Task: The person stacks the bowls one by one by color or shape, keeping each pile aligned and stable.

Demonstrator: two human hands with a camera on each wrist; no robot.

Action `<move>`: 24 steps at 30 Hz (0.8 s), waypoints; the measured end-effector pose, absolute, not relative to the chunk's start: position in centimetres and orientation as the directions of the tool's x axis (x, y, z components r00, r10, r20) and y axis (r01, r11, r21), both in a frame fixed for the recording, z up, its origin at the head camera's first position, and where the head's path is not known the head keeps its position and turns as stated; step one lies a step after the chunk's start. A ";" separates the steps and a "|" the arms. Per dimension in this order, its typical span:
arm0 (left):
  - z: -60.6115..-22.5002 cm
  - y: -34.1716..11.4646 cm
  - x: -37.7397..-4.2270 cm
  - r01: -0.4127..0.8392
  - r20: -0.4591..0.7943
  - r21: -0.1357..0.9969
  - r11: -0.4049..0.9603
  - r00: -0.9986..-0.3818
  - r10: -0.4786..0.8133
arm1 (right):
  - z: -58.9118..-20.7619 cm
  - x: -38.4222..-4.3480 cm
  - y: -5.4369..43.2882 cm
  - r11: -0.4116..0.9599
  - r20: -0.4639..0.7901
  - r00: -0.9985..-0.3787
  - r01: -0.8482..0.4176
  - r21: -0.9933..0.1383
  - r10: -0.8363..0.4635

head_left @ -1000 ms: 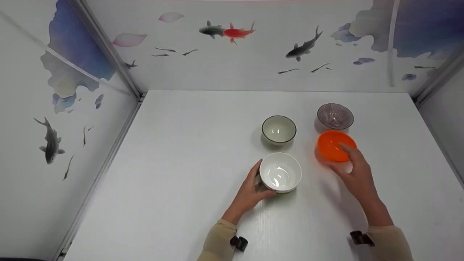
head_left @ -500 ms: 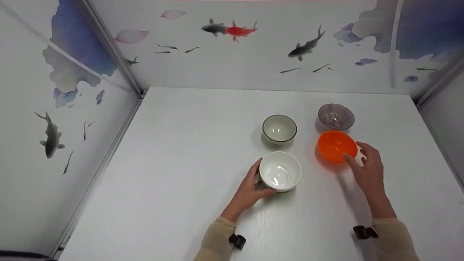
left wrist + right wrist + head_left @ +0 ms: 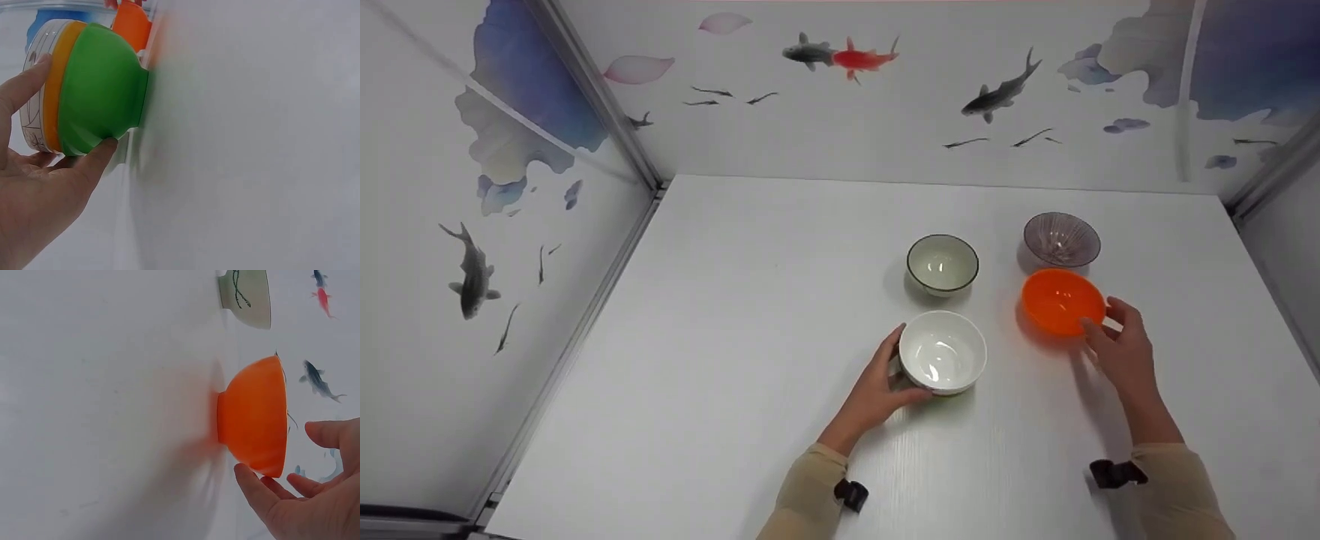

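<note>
My left hand (image 3: 877, 394) holds a stack of bowls by its left side, thumb at the near side and fingers behind. The white bowl (image 3: 943, 352) is uppermost; the left wrist view shows a yellow-orange band (image 3: 59, 84) and a green bowl (image 3: 101, 93) beneath it. My right hand (image 3: 1125, 349) touches the right side of an orange bowl (image 3: 1063, 304) standing upright on the table. In the right wrist view, fingertips (image 3: 246, 473) meet the orange bowl's outer wall, while another digit stands apart from its rim.
A pale green bowl (image 3: 943, 264) with a dark rim stands behind the white one. A purplish ribbed bowl (image 3: 1062, 240) is just behind the orange bowl. Panels painted with fish (image 3: 1001, 86) border the white table (image 3: 720, 322) at the back and left.
My right hand has left the orange bowl's near rim, with a finger no longer inside, and moved to its right side. The left hand keeps its hold on the stack.
</note>
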State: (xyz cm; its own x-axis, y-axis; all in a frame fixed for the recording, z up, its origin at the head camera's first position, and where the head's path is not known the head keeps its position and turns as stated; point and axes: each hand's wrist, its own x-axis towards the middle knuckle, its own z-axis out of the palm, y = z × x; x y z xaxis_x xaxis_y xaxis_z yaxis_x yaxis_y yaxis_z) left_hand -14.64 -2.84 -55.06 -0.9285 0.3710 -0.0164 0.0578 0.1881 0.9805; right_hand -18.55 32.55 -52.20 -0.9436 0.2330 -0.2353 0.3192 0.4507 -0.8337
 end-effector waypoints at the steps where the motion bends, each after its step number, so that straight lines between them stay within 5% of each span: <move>1: -55.1 -2.9 -14.6 0.063 -0.012 0.980 0.190 -0.929 0.370 | -52.2 -18.6 32.5 0.425 -0.256 -0.939 0.334 -0.841 0.232; 9: -54.9 -3.0 -14.5 0.051 -0.024 0.980 0.192 -0.928 0.373 | -52.4 -19.1 32.2 0.234 -0.381 -0.897 0.429 -0.873 0.223; 24: -55.0 -3.0 -14.8 0.047 -0.024 0.983 0.178 -0.925 0.380 | -52.5 -19.2 32.3 0.207 -0.417 -0.884 0.457 -0.865 0.210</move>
